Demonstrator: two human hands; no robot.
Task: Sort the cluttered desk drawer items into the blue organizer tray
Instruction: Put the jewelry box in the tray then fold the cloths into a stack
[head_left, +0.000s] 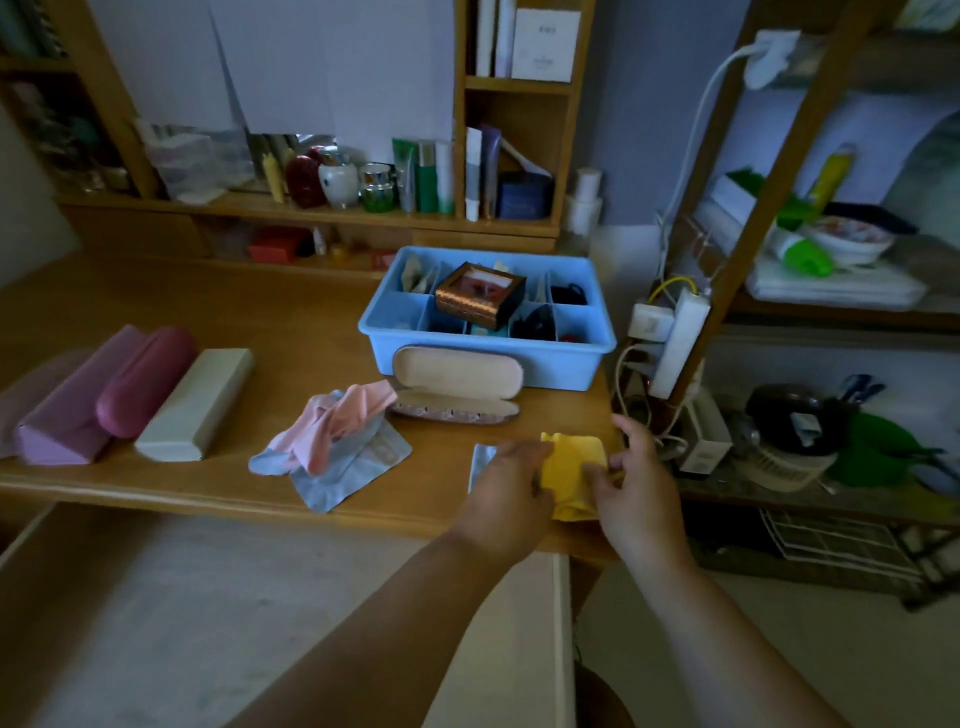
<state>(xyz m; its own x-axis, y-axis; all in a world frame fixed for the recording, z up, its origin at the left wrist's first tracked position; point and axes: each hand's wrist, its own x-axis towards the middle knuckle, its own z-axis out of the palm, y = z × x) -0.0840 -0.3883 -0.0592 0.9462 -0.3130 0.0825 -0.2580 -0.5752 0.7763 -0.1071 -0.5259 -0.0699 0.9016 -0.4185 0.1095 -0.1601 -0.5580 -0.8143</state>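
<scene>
Gripping a yellow cloth (571, 457) at the near right edge of the surface (260, 312), my left hand (511, 493) and right hand (639, 483) each pinch it with curled fingers. Blue organizer tray (483, 358) sits farther back, compartments partly filled. Open glasses case (457, 384) lies just before it; crumpled pink and blue cloths (332, 441) lie to the left.

A home bedroom is indicated: cosmetic bottles (421, 176) are shelved at twelve o'clock above a wooden desk (249, 312).
</scene>
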